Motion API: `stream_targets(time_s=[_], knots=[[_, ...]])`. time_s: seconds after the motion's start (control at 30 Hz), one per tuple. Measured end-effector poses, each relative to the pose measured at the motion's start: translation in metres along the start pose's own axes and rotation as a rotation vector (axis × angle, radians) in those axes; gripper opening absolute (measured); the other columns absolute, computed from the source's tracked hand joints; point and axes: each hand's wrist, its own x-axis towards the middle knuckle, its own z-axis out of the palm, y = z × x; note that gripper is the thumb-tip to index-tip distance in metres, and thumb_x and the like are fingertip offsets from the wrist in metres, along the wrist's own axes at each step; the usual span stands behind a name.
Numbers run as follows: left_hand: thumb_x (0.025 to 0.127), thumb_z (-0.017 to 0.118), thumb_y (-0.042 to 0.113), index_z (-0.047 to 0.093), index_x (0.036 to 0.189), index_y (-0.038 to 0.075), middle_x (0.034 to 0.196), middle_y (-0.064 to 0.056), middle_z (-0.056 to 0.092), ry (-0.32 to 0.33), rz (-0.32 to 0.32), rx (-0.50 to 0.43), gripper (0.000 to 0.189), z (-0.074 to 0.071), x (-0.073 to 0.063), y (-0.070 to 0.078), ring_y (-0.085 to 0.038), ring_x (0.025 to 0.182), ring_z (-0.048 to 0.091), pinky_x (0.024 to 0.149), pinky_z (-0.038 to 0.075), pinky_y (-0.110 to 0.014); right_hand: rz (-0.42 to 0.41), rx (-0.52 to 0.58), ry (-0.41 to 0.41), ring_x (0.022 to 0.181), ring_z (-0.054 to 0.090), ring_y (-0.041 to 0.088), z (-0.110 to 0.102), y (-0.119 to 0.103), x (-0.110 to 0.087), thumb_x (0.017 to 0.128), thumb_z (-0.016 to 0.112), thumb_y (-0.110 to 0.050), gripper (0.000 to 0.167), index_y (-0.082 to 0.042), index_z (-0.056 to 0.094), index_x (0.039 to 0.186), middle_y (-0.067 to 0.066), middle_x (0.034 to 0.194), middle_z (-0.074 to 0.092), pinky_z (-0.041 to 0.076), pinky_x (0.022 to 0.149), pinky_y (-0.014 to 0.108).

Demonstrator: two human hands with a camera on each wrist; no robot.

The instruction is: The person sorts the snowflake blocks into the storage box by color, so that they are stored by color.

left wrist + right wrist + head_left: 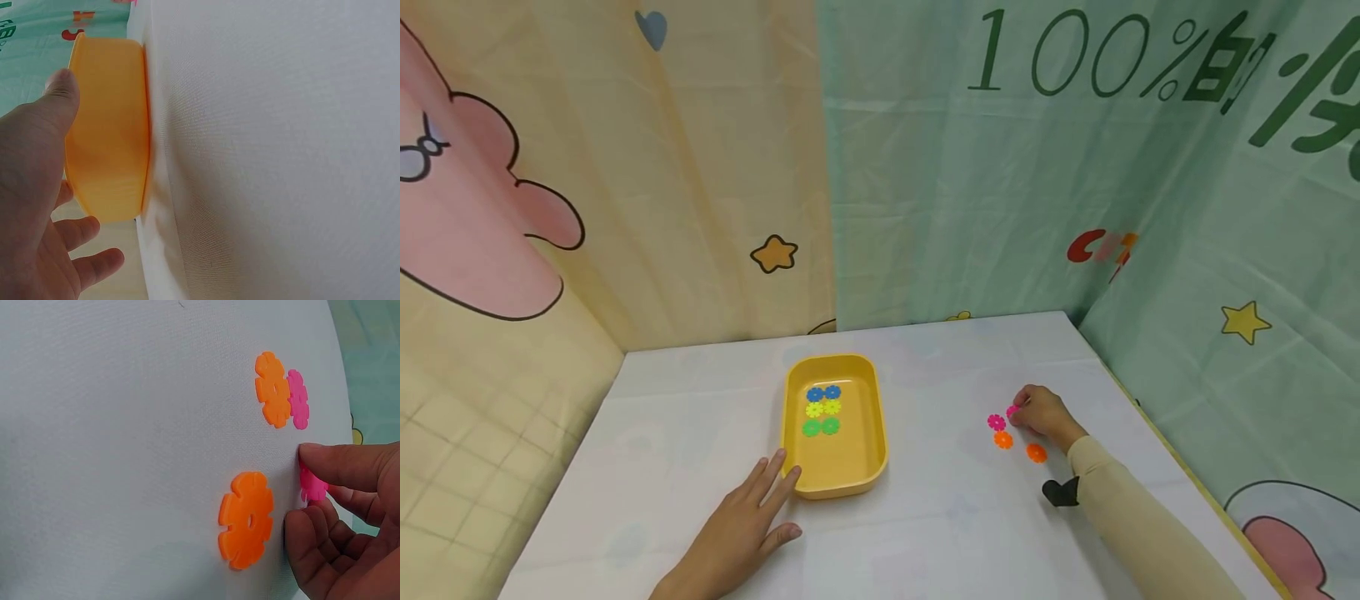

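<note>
In the head view my right hand pinches a pink flower-shaped plastic disc at the right of the table, partly covered by the thumb and fingers. Beside it lie another pink disc and two orange discs, one close by and one nearer me. My left hand has its fingers spread, fingertips right at the near left rim of a yellow tray. Inside the tray, paired in rows, are blue discs, yellow discs and green discs.
A white cloth covers the table. Printed curtains hang behind it and along both sides. A black heart-shaped patch shows next to the right sleeve.
</note>
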Motion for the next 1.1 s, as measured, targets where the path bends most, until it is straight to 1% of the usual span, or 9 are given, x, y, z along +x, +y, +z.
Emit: stream_targets(time_s=[0.2,0.43,0.53,0.7,0.9,1.1], knots=[[0.094,0.067,0.052,0.042,0.157,0.015,0.168,-0.013,0.025,-0.008,-0.001,0.017,0.077,0.0,-0.001,0.0,-0.042,0.147,0.037,0.103,0.048,-0.058,-0.013,0.009,0.008,0.075,0.053,0.023,-0.001,0.0,-0.004,0.089,0.073,-0.009,0.028,0.001,0.057,0.109,0.014,0.092,0.059,0.05,0.064,0.027],[0.095,0.063,0.054,0.039,0.158,0.016,0.169,-0.012,0.021,-0.051,-0.023,0.005,0.077,-0.002,0.0,0.001,-0.042,0.148,0.034,0.104,0.047,-0.059,-0.036,0.051,0.007,0.072,0.055,0.021,-0.003,0.003,-0.005,0.091,0.067,-0.004,0.02,0.003,0.059,0.108,0.012,0.088,0.062,0.05,0.062,0.027],[0.096,0.063,0.055,0.039,0.158,0.017,0.17,-0.011,0.021,-0.054,-0.026,0.003,0.077,-0.002,0.001,0.001,-0.041,0.149,0.034,0.105,0.046,-0.06,-0.034,0.072,0.002,0.073,0.055,0.021,-0.004,0.004,-0.005,0.092,0.064,-0.002,0.018,0.004,0.059,0.108,0.012,0.087,0.062,0.051,0.061,0.027],[0.096,0.063,0.054,0.04,0.158,0.016,0.169,-0.012,0.021,-0.04,-0.016,0.011,0.077,-0.001,0.0,0.001,-0.041,0.148,0.034,0.104,0.047,-0.059,-0.025,0.107,-0.008,0.071,0.054,0.02,-0.006,0.002,-0.006,0.094,0.062,-0.002,0.015,0.005,0.06,0.107,0.01,0.084,0.062,0.051,0.061,0.027],[0.095,0.065,0.053,0.04,0.158,0.015,0.169,-0.013,0.022,-0.024,-0.005,0.01,0.077,-0.002,-0.002,0.0,-0.042,0.148,0.035,0.103,0.048,-0.058,-0.026,0.144,-0.015,0.072,0.057,0.02,-0.008,0.0,-0.005,0.097,0.059,-0.004,0.014,0.006,0.061,0.107,0.01,0.084,0.062,0.054,0.062,0.026],[0.095,0.064,0.053,0.042,0.156,0.014,0.167,-0.015,0.027,0.025,0.036,0.035,0.076,-0.002,-0.002,-0.001,-0.042,0.146,0.039,0.101,0.05,-0.056,-0.031,0.178,0.001,0.075,0.058,0.021,-0.011,-0.002,-0.007,0.098,0.059,-0.005,0.019,0.009,0.062,0.109,0.011,0.086,0.063,0.057,0.065,0.027]])
